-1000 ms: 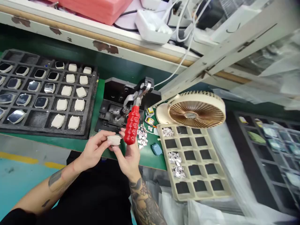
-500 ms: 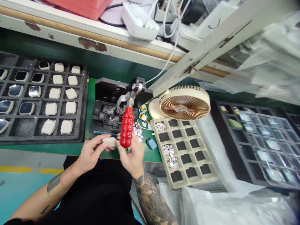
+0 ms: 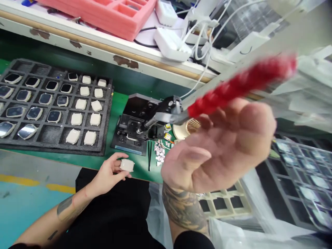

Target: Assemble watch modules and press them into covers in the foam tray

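Between thumb and fingers, my left hand holds a cream watch case just in front of the black clamp fixture. My right hand is raised, palm up and fingers apart, close under the clamp's red handle, which points up to the right and is blurred. Fingertips lie against or behind the handle; whether they grip it I cannot tell. A pair of tweezers and small white pieces lie on the green table right of the fixture.
A dark foam tray on the left holds several watches and cream cases. Right of the fixture are a fan, partly hidden, and a beige compartment tray. More dark trays stand far right. A shelf crosses above.
My right hand has left the cream case and risen to the right. The red handle has swung up from its lowered position. My left hand still has the case. The camera view has shifted.
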### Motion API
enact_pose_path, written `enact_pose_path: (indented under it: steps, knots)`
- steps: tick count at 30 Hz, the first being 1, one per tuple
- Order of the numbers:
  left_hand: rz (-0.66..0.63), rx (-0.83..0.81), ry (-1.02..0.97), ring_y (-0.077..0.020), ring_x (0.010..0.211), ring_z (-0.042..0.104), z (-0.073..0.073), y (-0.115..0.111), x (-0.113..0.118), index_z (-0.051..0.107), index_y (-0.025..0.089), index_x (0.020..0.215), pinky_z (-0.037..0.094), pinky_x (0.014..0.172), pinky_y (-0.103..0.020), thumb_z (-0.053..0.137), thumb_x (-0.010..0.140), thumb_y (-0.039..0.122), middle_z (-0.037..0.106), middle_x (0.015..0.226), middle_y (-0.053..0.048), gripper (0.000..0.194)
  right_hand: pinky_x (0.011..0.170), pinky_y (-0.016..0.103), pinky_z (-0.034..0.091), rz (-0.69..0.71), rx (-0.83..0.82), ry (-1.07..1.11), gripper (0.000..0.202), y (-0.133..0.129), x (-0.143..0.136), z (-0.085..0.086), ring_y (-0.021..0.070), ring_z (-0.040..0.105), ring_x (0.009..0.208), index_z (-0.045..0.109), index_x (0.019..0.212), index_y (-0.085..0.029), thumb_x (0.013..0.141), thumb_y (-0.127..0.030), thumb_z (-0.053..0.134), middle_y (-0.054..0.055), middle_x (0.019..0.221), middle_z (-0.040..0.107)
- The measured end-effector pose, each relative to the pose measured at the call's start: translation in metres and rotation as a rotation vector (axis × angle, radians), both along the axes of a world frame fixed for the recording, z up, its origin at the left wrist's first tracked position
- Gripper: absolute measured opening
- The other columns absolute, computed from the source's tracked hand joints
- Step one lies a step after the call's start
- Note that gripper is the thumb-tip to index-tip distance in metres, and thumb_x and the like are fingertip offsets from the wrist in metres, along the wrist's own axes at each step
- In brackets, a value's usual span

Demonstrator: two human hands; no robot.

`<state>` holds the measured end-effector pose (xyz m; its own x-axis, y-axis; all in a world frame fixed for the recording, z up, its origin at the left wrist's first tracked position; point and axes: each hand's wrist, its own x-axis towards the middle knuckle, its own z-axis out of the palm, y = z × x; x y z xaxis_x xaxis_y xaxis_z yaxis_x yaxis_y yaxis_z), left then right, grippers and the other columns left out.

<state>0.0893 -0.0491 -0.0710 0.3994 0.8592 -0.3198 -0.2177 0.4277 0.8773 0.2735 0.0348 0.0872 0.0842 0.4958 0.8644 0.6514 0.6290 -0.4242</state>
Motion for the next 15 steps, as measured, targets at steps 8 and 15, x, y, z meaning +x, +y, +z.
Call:
enact_pose_path:
  steps: [8, 15]
  knots:
    - [0.106, 0.103, 0.068, -0.0208, 0.082, 0.08, -0.01, 0.007, -0.006, 0.065, 0.02, 0.112, 0.061, 0.07, -0.028, 0.079, 0.102, 0.038, 0.081, 0.094, -0.006, 0.025, 0.093, 0.046, 0.066, 0.094, -0.459, 0.061, 0.029, -0.056, 0.007, -0.133, 0.025, 0.075, 0.104, 0.071, 0.127, -0.025, 0.106, -0.012, 0.055, 0.007, 0.109, 0.077]
    - [0.119, 0.166, 0.088, -0.0194, 0.081, 0.077, -0.007, 0.009, -0.006, 0.066, 0.019, 0.139, 0.062, 0.073, -0.03, 0.073, 0.105, 0.04, 0.081, 0.096, -0.008, 0.04, 0.12, 0.056, 0.053, 0.039, -0.718, -0.635, 0.051, -0.027, -0.001, -0.164, 0.0366, 0.062, 0.139, 0.058, 0.156, -0.012, 0.106, -0.01, 0.048, 0.023, 0.144, 0.067]
